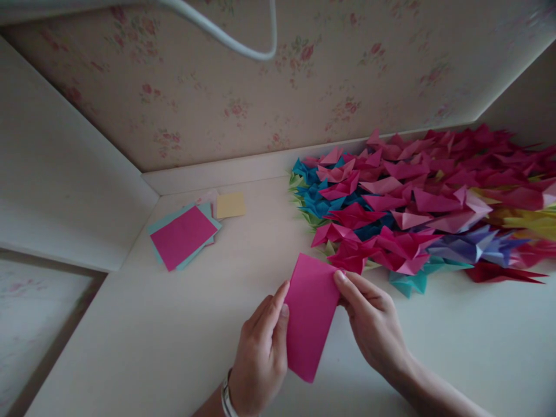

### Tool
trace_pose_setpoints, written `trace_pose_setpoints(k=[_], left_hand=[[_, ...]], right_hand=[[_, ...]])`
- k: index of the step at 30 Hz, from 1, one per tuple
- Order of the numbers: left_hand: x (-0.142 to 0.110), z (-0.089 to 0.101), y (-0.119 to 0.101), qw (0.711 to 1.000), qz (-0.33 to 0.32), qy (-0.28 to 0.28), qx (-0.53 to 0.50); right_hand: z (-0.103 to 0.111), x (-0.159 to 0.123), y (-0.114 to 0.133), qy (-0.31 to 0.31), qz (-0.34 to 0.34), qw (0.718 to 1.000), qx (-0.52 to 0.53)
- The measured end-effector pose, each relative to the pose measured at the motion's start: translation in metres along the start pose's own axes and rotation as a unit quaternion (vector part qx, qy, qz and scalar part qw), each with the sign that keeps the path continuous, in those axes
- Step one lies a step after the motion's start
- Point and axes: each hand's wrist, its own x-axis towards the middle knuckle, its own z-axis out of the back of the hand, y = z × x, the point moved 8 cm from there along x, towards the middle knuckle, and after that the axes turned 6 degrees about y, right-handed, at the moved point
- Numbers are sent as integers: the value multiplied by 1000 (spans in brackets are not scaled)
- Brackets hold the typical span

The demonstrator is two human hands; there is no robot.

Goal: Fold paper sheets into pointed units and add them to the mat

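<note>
where both hands pinch, pink folded paper [310,315]

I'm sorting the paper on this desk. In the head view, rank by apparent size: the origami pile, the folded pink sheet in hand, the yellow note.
1. origami pile
2. folded pink sheet, though it is nearer the camera
3. yellow note

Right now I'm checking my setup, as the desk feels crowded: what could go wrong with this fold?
The pink sheet is pinched only at its edges by the left hand and right hand, so it may slip and crease crooked. The pile of folded paper pieces lies right beside the right hand, so a nudge could scatter or crush some.
</note>
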Motion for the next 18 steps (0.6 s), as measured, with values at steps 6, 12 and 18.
trace_pose_setpoints(k=[6, 12, 18], left_hand=[[-1, 1, -3, 1000, -15, -3, 17], [0, 6, -4, 999, -1, -24, 35], [-7, 10, 5, 993, -43, -73, 83]], right_hand=[[4, 0, 0, -16, 11, 1000, 3], [-2, 1, -2, 3, -6, 1000, -12], [-20, -4, -10, 72, -45, 992, -99]])
